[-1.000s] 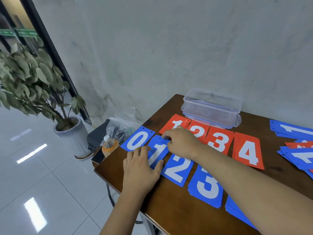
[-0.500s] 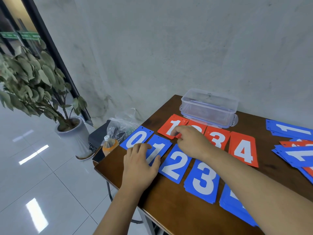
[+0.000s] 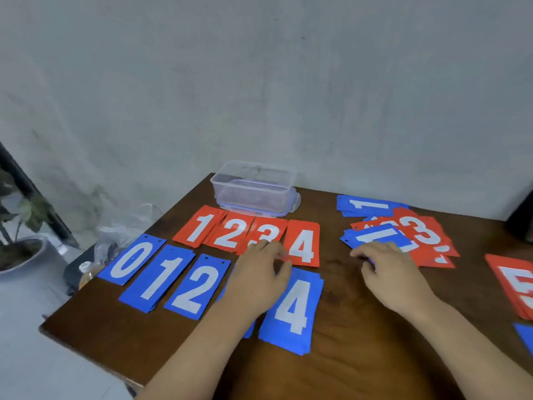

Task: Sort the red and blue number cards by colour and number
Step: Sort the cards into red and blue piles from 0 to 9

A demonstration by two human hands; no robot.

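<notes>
In the head view, red cards (image 3: 302, 243) and blue cards (image 3: 131, 259) are being displayed in numbered rows on the table (image 3: 346, 356). The blue cards are being partly covered by the flat-fingered left hand (image 3: 259, 281); the mixed pile (image 3: 424, 232) is being touched by the right hand (image 3: 395, 281), grip unclear.

Dim, even, cool light without glare; shadows are faint and soft. The table (image 3: 346, 356) has a dull sheen at lower centre. Everything looks slightly soft; the plant (image 3: 26, 215) at far left and cards (image 3: 513, 284) at far right are smeared.
</notes>
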